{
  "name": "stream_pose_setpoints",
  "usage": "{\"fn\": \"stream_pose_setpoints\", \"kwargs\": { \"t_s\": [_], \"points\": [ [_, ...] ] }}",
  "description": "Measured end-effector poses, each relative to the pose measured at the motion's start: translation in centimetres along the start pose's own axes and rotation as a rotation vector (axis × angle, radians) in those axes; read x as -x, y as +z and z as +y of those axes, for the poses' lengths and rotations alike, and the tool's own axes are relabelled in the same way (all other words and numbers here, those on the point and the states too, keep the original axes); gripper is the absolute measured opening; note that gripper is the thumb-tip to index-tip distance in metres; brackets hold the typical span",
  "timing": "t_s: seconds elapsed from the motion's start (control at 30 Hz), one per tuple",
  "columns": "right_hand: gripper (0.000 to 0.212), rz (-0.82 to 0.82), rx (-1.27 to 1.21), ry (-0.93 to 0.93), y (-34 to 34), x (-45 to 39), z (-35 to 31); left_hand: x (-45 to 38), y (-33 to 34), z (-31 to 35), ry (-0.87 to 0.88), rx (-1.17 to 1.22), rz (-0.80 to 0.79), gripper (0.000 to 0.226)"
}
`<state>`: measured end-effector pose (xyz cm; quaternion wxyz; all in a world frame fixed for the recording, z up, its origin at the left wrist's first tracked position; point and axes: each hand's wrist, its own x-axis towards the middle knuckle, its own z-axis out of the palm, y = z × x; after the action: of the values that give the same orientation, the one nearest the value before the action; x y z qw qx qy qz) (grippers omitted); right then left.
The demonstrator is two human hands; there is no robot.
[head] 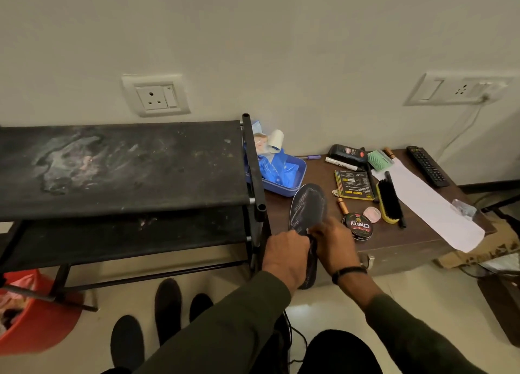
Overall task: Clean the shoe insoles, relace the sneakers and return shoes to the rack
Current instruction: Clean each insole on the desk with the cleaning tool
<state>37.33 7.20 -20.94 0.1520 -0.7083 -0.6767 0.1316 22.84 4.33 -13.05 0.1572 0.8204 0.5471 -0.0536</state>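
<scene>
You are looking down at your two hands, which meet at the near edge of a low brown table (399, 250). Your left hand (285, 254) has its fingers curled around the middle of a dark insole (308, 207). Your right hand (334, 244) pinches the same insole just beside it, fingers closed on its edge. The insole's toe end rises far over the table and its heel hangs down near you, below your hands.

To the left stands a black shoe rack (121, 168), its top shelf dusty and smeared. On the floor near you, left of your arms, lie three more dark insoles (168, 309). A red bucket (33, 317) sits at the far left.

On the table, right of your hands, are a polish tin (358, 227), a shoe brush (389, 202), a blue tray (287, 176) and a remote control (427, 165).
</scene>
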Motion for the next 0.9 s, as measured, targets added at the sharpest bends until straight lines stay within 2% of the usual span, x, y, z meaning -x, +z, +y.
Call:
{"fn": "stream_pose_setpoints", "kwargs": {
  "t_s": [0.1, 0.23, 0.37, 0.57, 0.67, 0.8, 0.9],
  "points": [
    [0.015, 0.046, 0.059, 0.010, -0.4, -4.4, 1.0, -0.6, -0.1, -0.2, 0.012, 0.010, -0.037, 0.027],
    [0.017, 0.116, 0.071, 0.143, -1.4, -10.8, 1.1, -1.2, -0.5, -0.1, 0.014, 0.018, -0.099, 0.040],
    [0.017, 0.143, 0.034, 0.199, -1.1, -8.8, 0.8, -1.2, 0.1, -0.3, 0.005, 0.059, -0.132, 0.044],
    [0.012, 0.086, -0.026, 0.121, -0.1, -1.1, 0.2, -1.6, -0.2, 0.0, 0.001, 0.088, -0.132, 0.038],
    [0.013, 0.069, 0.034, 0.076, -1.0, -3.8, 0.1, -1.7, -0.8, 0.1, -0.010, 0.107, -0.117, 0.038],
    [0.015, 0.075, 0.055, 0.161, -2.2, -10.6, -1.2, -1.5, -0.8, 0.1, -0.044, 0.163, -0.109, 0.037],
    [0.012, 0.096, 0.021, 0.196, -2.5, -11.9, -2.1, -0.9, -0.3, 0.0, -0.060, 0.190, -0.072, 0.035]
  ]
}}
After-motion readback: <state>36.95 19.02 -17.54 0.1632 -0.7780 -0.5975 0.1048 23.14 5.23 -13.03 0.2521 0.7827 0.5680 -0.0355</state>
